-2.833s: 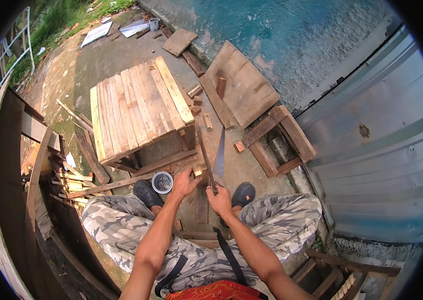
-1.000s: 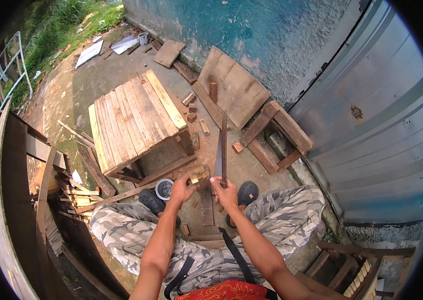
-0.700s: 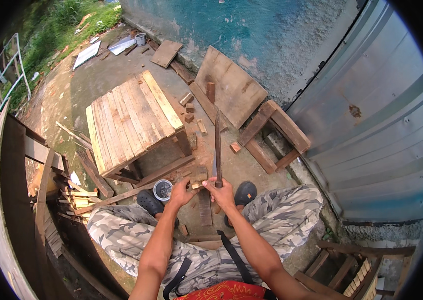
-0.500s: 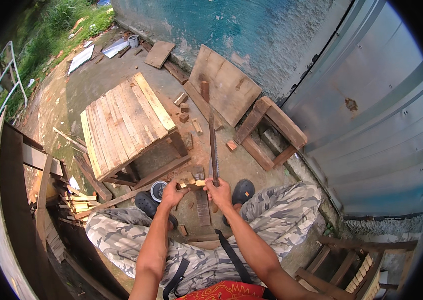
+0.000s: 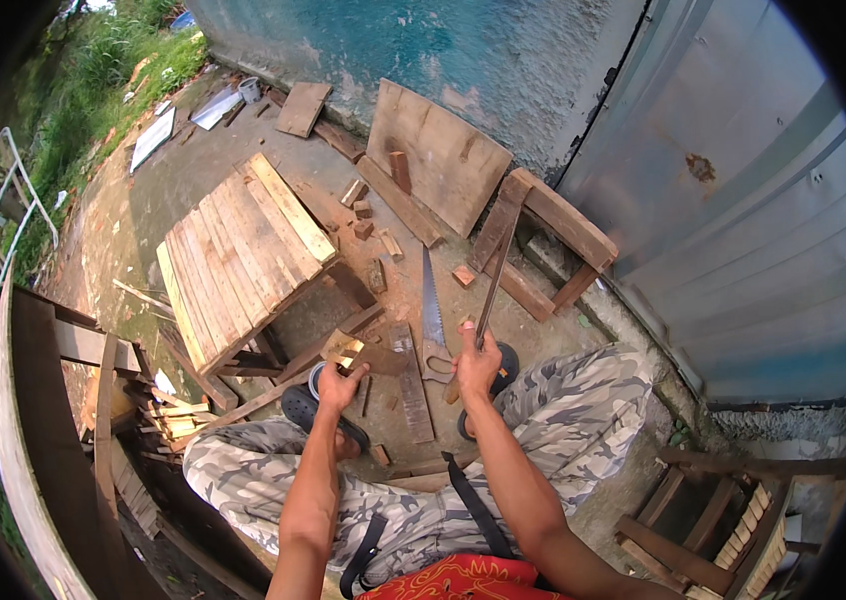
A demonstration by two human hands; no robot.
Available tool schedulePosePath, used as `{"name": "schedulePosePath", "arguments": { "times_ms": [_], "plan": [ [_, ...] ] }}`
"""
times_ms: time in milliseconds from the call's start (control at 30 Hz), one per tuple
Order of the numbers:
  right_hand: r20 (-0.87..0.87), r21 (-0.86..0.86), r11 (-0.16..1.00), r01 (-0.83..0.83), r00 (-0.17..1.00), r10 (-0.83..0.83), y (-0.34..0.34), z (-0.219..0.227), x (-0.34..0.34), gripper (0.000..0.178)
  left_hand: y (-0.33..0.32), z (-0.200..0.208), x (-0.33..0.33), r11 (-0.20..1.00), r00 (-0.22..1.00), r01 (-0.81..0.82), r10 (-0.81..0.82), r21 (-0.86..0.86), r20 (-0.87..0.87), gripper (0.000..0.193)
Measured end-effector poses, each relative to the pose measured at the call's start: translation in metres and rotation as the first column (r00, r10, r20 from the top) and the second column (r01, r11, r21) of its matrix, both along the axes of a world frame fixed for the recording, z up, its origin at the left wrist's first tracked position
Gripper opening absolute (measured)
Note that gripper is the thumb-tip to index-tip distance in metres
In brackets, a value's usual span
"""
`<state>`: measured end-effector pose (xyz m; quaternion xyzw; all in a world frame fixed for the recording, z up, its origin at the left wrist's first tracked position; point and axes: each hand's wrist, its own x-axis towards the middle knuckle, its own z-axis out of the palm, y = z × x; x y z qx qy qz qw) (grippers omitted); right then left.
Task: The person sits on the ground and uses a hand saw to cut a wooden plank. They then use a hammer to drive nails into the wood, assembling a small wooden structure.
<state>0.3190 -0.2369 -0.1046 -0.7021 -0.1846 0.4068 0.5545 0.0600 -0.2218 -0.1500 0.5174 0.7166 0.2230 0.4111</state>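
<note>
My left hand (image 5: 343, 386) is closed on a short wooden block (image 5: 375, 357), brown with a fresh yellow face. To its right, my right hand (image 5: 477, 362) grips a long, narrow dark blade (image 5: 499, 278) pointing up and away; a tan handle-like end shows below the fist. Between the hands a handsaw (image 5: 431, 300) lies on the ground, its pale handle nearest me. Beside it lies a flat brown board (image 5: 412, 385). The left fingers partly hide a small round tub (image 5: 316, 380).
A slatted wooden table (image 5: 243, 250) stands at the left. Offcuts (image 5: 363, 229) lie beyond the saw. A wooden frame (image 5: 553, 240) and large panel (image 5: 438, 150) stand by the blue wall (image 5: 423, 60). Metal sheeting (image 5: 733, 220) bounds the right, stacked wood the far left.
My hands have moved apart, the left with the block and the right with the dark blade. The blade now tilts right, uncovering the saw on the ground. The view has shifted slightly.
</note>
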Motion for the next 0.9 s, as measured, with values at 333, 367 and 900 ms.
{"name": "schedulePosePath", "arguments": {
  "times_ms": [333,367,900],
  "plan": [
    [-0.159,0.111,0.926,-0.36,0.914,0.374,-0.016,0.003,-0.033,0.03,-0.009,0.022,0.041,0.964,0.961,0.208,-0.17,0.165,-0.22,0.077],
    [-0.093,0.13,0.9,-0.416,0.899,0.429,-0.02,0.005,-0.038,0.03,-0.01,0.02,0.044,0.963,0.959,0.22,-0.184,0.156,-0.217,0.075],
    [0.262,-0.134,0.675,-0.726,0.631,0.731,-0.059,0.029,-0.063,0.03,-0.005,0.021,0.057,0.99,0.989,0.108,-0.099,0.09,-0.106,0.085]
  ]
}}
